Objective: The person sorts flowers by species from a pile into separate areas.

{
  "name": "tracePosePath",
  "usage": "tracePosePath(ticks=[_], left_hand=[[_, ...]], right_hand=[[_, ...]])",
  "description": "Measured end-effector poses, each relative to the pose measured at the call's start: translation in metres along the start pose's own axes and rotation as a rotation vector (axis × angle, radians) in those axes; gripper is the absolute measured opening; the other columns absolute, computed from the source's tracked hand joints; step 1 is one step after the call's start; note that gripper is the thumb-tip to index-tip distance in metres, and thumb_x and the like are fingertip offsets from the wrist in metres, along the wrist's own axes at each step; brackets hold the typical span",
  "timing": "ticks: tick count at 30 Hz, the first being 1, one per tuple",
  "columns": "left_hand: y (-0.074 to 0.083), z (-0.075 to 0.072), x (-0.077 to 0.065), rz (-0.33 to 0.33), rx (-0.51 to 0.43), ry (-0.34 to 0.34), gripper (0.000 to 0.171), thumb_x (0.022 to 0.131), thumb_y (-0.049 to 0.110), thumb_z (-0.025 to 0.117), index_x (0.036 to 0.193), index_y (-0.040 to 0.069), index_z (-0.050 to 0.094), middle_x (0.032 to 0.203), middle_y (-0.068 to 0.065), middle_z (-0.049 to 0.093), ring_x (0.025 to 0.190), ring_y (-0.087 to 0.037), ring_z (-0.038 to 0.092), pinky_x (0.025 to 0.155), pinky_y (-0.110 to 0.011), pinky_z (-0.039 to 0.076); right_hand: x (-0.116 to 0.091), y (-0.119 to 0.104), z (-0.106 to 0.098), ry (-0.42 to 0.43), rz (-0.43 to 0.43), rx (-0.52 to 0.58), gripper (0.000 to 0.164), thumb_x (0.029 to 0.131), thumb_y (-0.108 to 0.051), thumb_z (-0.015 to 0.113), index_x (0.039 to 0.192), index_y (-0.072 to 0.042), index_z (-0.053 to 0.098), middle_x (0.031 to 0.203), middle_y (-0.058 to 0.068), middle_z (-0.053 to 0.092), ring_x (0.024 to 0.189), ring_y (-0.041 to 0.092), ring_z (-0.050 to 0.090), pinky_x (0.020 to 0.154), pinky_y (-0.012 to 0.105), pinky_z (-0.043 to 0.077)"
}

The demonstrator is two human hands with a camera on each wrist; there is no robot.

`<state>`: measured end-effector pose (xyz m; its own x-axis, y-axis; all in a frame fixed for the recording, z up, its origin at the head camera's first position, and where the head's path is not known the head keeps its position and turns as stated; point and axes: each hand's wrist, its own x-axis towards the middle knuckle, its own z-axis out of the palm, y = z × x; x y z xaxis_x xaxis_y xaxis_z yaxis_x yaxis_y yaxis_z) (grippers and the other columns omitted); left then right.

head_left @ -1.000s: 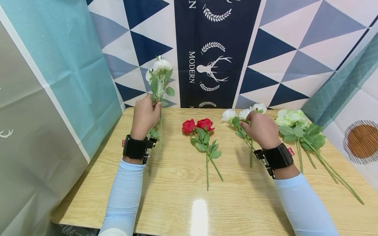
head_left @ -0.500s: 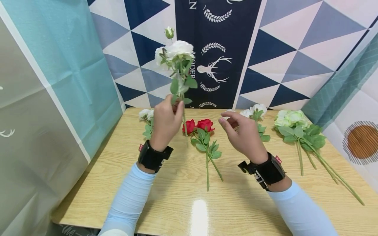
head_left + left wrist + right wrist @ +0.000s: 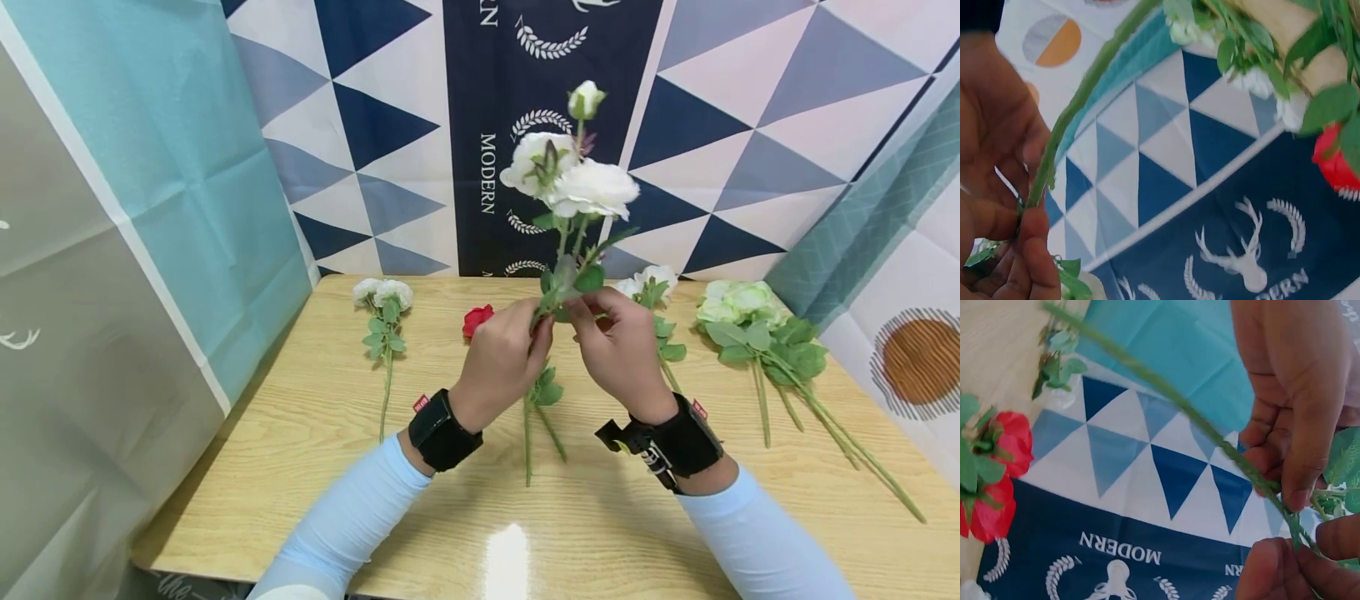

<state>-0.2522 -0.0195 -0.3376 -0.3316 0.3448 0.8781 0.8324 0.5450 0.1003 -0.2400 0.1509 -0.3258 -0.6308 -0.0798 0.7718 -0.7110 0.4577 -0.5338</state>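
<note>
A white rose spray [image 3: 596, 188] with two blooms and a bud stands upright above the middle of the table. My left hand [image 3: 498, 358] pinches its green stem [image 3: 1172, 394], whose bare lower part slants away in the right wrist view. Just above, below the blooms, my right hand [image 3: 624, 354] pinches the stem among the leaves, close to the left fingertips. Behind the hands lie red roses [image 3: 477, 321], partly hidden in the head view; two red blooms [image 3: 1010, 444] show in the right wrist view.
White roses [image 3: 392, 296] lie at the left of the wooden table [image 3: 315, 500]. More white roses [image 3: 656, 282] rest behind the right hand. Pale green flowers [image 3: 738, 298] with long stems lie at the right. A patterned cloth [image 3: 397, 125] hangs behind the table.
My left hand has lifted the white rose spray and carried it right to the middle. My right hand has left the white roses at the right and come to the spray's stem.
</note>
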Motion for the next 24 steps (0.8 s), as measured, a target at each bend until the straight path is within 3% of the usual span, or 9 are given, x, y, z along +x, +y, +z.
tracePosePath(ticks=[6,11,15,19,24], left_hand=[[0.008,0.002,-0.004,0.02,0.02,-0.053,0.014,0.097,0.004,0.069,0.106,-0.004,0.063,0.085,-0.009,0.067,0.066,-0.016,0.063,0.062,-0.026,0.054],[0.006,-0.001,-0.003,0.04,0.012,-0.081,0.015,0.096,0.006,0.07,0.106,-0.004,0.064,0.085,-0.009,0.067,0.069,-0.016,0.065,0.066,-0.025,0.056],[0.004,-0.003,-0.001,0.047,-0.018,-0.092,0.015,0.096,0.009,0.072,0.104,-0.002,0.064,0.081,-0.007,0.064,0.068,-0.015,0.062,0.064,-0.023,0.052],[0.002,-0.003,0.0,0.044,-0.056,-0.101,0.02,0.096,0.013,0.074,0.106,-0.001,0.064,0.077,-0.005,0.061,0.064,-0.013,0.059,0.059,-0.02,0.045],[0.001,-0.002,0.001,-0.004,-0.104,-0.151,0.024,0.094,0.013,0.077,0.108,-0.002,0.064,0.084,-0.007,0.066,0.069,-0.014,0.064,0.06,-0.019,0.047]], right_hand=[[0.004,0.002,-0.006,-0.09,0.14,0.103,0.019,0.103,-0.007,0.061,0.114,0.003,0.074,0.098,0.014,0.074,0.073,0.001,0.067,0.068,0.023,0.056],[0.006,0.002,-0.013,-0.153,0.239,0.216,0.018,0.103,-0.006,0.061,0.112,0.007,0.071,0.093,-0.003,0.071,0.074,0.007,0.067,0.068,0.023,0.054],[0.007,0.002,-0.014,-0.149,0.233,0.228,0.019,0.103,-0.007,0.062,0.112,0.008,0.069,0.091,-0.012,0.069,0.075,0.006,0.068,0.068,0.024,0.053],[0.006,0.003,-0.014,-0.132,0.2,0.218,0.021,0.104,-0.008,0.061,0.116,0.007,0.069,0.093,-0.01,0.069,0.078,0.007,0.067,0.069,0.026,0.053],[0.006,0.004,-0.016,-0.111,0.186,0.203,0.02,0.105,-0.008,0.058,0.116,0.005,0.069,0.092,-0.009,0.068,0.075,0.012,0.065,0.07,0.024,0.051]])
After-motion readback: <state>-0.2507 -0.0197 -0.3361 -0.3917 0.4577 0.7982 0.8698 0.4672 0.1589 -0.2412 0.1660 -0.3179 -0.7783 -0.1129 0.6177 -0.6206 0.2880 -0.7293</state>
